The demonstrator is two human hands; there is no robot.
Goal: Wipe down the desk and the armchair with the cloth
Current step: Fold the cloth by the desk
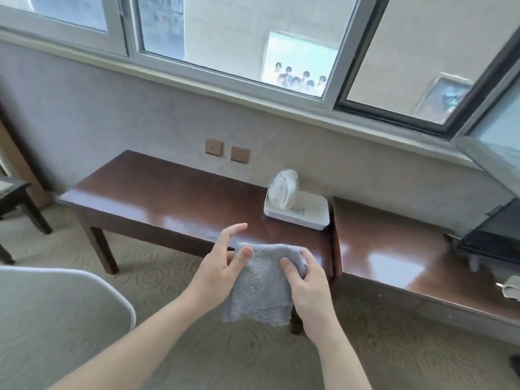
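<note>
Head view. Nearest the camera, two bare forearms reached forward over the patterned carpet. A pale rounded armchair back sat at lower left, apart from both arms.

The grey cloth was held in the air between the hands, in front of the near edge of the dark wooden bench; its lower hem hung free and it did not clearly touch the bench top. The right hand was closed on the cloth's upper right corner, thumb on the near face and fingers wrapped behind. The left hand was spread, fingers apart; its thumb met the cloth's upper left edge, the other fingers lifted clear of it.

Containers: a white tray stood on the right end of the bench. In it stood a white kettle with small coloured spots, handle facing the camera. A small printed patch showed on the tray floor beside the kettle; what it was could not be made out.

A second glossy brown unit stood just beside the bench on the right, carrying a dark object at frame edge. Two wall plates sat above the bench, under the window.
</note>
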